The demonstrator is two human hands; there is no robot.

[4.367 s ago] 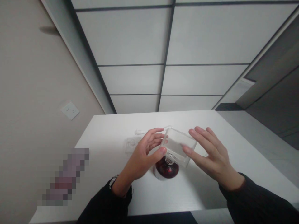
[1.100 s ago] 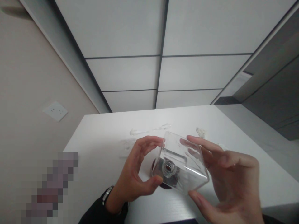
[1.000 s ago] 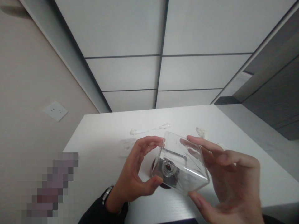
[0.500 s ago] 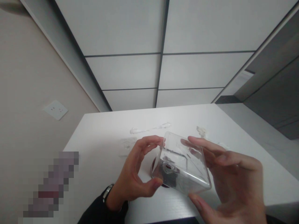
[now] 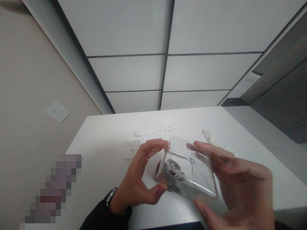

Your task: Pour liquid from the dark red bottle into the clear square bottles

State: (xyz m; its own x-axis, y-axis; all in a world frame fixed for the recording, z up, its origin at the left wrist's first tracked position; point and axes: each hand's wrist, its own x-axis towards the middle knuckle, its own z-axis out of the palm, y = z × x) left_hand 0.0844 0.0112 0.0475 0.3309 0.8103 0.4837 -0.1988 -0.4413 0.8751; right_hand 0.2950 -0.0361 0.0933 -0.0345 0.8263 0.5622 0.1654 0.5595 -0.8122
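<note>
Both my hands hold a clear square glass bottle (image 5: 189, 169) above the white table (image 5: 107, 153), tilted with its round neck facing me. My left hand (image 5: 141, 179) pinches the bottle's left side between thumb and fingertips. My right hand (image 5: 235, 185) wraps its right side, fingers over the top and thumb beneath. Under the bottle a dark red round object (image 5: 158, 167) sits on the table, mostly hidden.
A thin clear dropper-like piece (image 5: 155, 130) lies toward the table's far side. A small clear flat piece (image 5: 131, 149) lies left of my hands and a small whitish scrap (image 5: 206, 133) to the right. A wall socket (image 5: 57, 111) is on the left wall.
Since 4.4 s ago the bottle came up off the dark red object and tipped so its neck faces me. Over the last second it has tilted slightly further.
</note>
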